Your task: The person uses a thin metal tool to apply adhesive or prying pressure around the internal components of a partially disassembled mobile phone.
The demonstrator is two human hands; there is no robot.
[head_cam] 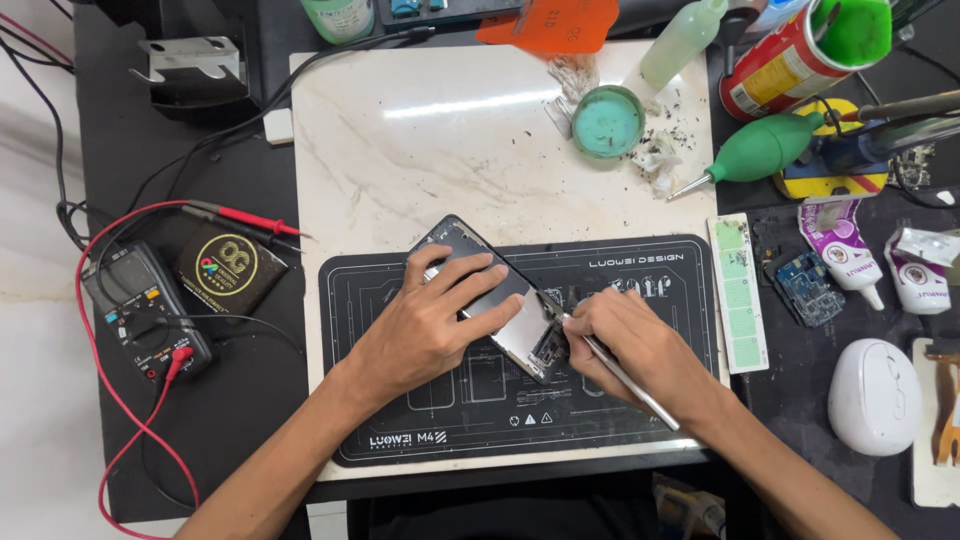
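Lying aslant across the upper edge of the black work mat (400, 420), one opened phone (500, 305), with bare marble slab (400, 150) free above and clutter crowding the counter (240, 400) on both sides. Pressed flat on the phone, fingers spread: left hand (430, 325); clenched round one thin metal tool (625, 380) with its tip at the phone's lower end: right hand (635, 345). Off right, two white-and-purple tubes (840, 250); off left, one multimeter (145, 310).

Far left of my bench: black multimeter (140, 305), grey rectangular screen (118, 272) at its top; beside it, a square black packet (230, 268) with a gold round emblem; top right, a red and yellow labelled spray can (790, 62), lying tilted; right, two white and purple tubes (842, 252); a long green label strip (738, 292).
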